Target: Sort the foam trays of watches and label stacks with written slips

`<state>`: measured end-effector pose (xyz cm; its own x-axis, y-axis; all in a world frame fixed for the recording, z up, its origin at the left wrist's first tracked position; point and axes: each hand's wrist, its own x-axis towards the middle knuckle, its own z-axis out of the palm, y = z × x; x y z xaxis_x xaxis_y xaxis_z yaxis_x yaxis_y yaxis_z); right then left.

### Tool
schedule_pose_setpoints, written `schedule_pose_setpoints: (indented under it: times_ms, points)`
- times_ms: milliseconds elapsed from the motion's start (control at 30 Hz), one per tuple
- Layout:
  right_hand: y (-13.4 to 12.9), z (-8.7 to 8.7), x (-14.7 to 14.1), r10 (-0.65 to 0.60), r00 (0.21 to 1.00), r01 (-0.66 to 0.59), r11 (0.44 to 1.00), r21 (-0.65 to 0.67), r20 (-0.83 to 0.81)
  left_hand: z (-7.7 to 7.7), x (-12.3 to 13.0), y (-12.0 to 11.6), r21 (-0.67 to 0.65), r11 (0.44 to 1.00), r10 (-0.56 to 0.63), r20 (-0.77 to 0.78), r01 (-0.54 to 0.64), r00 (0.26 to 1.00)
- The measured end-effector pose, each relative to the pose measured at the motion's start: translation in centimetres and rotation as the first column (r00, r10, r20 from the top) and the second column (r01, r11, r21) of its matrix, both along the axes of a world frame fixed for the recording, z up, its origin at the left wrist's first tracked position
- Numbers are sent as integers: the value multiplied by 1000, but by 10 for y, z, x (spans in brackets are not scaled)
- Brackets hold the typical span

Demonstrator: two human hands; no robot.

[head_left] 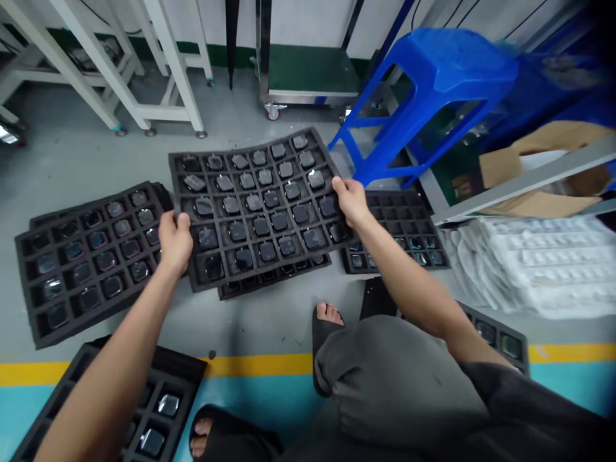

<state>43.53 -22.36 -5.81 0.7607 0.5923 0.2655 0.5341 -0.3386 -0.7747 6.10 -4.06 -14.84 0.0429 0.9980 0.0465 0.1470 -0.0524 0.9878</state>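
Note:
A black foam tray (pixel 248 213) with rows of dark, glossy rounded-square pieces hangs above the floor, slightly bent. My left hand (pixel 175 241) grips its left edge, thumb on top. On the right edge, my right hand (pixel 351 200) is closed round the rim with the thumb on top. Just beneath it, part of another black tray (pixel 226 292) shows. To the left lies a stack of similar filled trays (pixel 29 308). Behind my right forearm is a partly filled tray (pixel 445 262).
A blue plastic stool (pixel 462 64) stands at the upper right, near a cardboard box (pixel 500 173) and stacked white trays (pixel 553 263). More black trays lie at the lower left (pixel 190 369) and lower right (pixel 517 337). A wheeled cart (pixel 310 70) stands behind.

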Motion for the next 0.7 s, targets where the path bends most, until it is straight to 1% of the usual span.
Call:
schedule_pose_setpoints:
  times_ms: [67,133,200,300,433,500,600,700]
  points:
    - [-9,-30,3,-26,999,25,999,-33,-40,-23,7,-10,-17,1000,-19,-75,18,997]
    - [-18,-54,5,-54,996,50,997,-64,-76,-38,13,-21,-31,998,-64,-142,61,988]
    - [-25,-74,7,-87,989,76,993,-92,-118,-48,18,-32,-58,993,-108,-190,99,976]
    - [-31,-96,10,-118,977,96,987,-129,-178,-58,25,-45,-105,987,-145,-225,124,963]
    - [-30,-113,13,-122,968,80,978,-192,-218,-73,29,-48,-158,981,-150,-256,111,955]
    - [-26,-118,13,-129,965,75,970,-229,-230,-82,27,-44,-168,980,-151,-268,108,952]
    - [-18,-123,12,-152,954,72,952,-299,-256,-97,26,-36,-171,983,-119,-315,67,942]
    - [-11,-131,15,-216,933,97,922,-376,-288,-112,32,-30,-196,980,-106,-354,38,929]
